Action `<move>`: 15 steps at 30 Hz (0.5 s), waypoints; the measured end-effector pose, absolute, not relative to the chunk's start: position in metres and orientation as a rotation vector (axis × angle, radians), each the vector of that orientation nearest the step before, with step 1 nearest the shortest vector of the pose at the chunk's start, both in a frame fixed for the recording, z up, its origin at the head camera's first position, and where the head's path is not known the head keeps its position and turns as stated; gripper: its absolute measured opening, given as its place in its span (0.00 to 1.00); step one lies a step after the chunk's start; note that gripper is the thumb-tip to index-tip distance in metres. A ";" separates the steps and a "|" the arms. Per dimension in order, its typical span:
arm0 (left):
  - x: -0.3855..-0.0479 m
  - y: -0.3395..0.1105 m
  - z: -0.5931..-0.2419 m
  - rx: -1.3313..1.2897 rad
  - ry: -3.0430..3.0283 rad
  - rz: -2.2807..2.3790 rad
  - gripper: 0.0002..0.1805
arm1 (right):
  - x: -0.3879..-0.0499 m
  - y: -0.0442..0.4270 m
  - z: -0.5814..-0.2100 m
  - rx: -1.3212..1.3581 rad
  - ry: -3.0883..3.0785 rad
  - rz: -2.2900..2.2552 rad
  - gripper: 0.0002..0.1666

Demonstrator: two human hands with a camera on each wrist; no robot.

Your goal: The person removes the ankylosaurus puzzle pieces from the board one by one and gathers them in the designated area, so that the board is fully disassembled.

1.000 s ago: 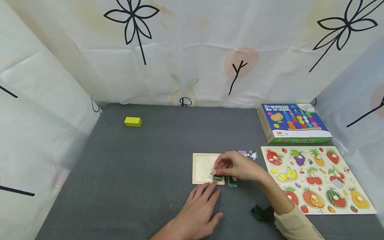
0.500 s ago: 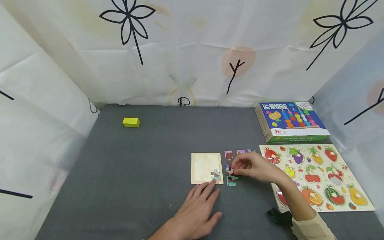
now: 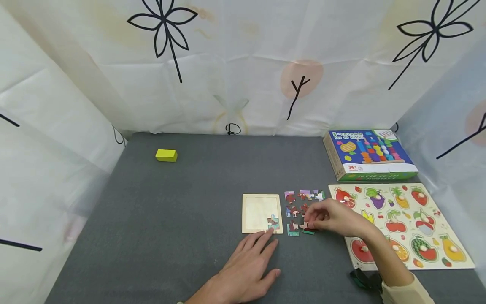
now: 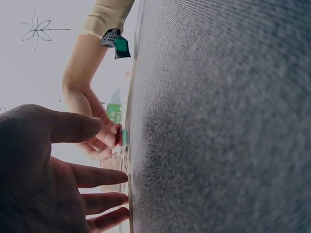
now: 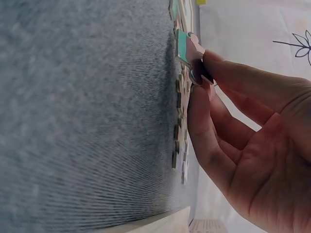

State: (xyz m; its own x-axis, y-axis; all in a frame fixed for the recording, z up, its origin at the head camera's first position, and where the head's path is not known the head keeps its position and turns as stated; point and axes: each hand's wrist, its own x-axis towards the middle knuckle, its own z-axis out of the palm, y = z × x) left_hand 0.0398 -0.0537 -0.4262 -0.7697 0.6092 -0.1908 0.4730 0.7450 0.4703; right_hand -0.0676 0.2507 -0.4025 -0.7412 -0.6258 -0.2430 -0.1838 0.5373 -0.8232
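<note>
Between thumb and fingers, my right hand (image 3: pixel 332 217) pinches a jigsaw piece (image 5: pixel 187 51) with a green edge and a dark part, held tilted just over the table. Several loose jigsaw pieces (image 3: pixel 292 211) lie in rows beside that hand. To their left is a square wooden puzzle frame (image 3: pixel 244 213), with one jigsaw piece (image 3: pixel 272 222) in its lower right corner. My left hand (image 3: pixel 247 268) lies with fingers extended, fingertips at the frame's near edge and one touching near the placed piece. In the left wrist view, the left fingers (image 4: pixel 102 177) are straight and hold nothing.
A fruit peg puzzle board (image 3: pixel 379 223) lies on the right, partly under the right forearm. Behind it stands a blue and green toy box (image 3: pixel 373 154). A yellow block (image 3: pixel 166 155) sits at the far left of the grey table (image 3: pixel 171 219). Patterned white cloth hangs around.
My right hand has moved right, from over the frame to the loose pieces, carrying the green-edged jigsaw piece. The corner piece stays in the frame. My left hand has stayed almost still.
</note>
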 end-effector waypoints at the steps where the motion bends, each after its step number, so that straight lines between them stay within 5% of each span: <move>1: 0.040 -0.054 -0.426 0.840 2.614 0.568 0.34 | -0.067 0.251 -0.403 -0.653 2.255 -1.120 0.03; 15: 0.038 -0.055 -0.426 0.855 2.641 0.556 0.34 | -0.061 0.247 -0.406 -0.638 2.365 -1.013 0.03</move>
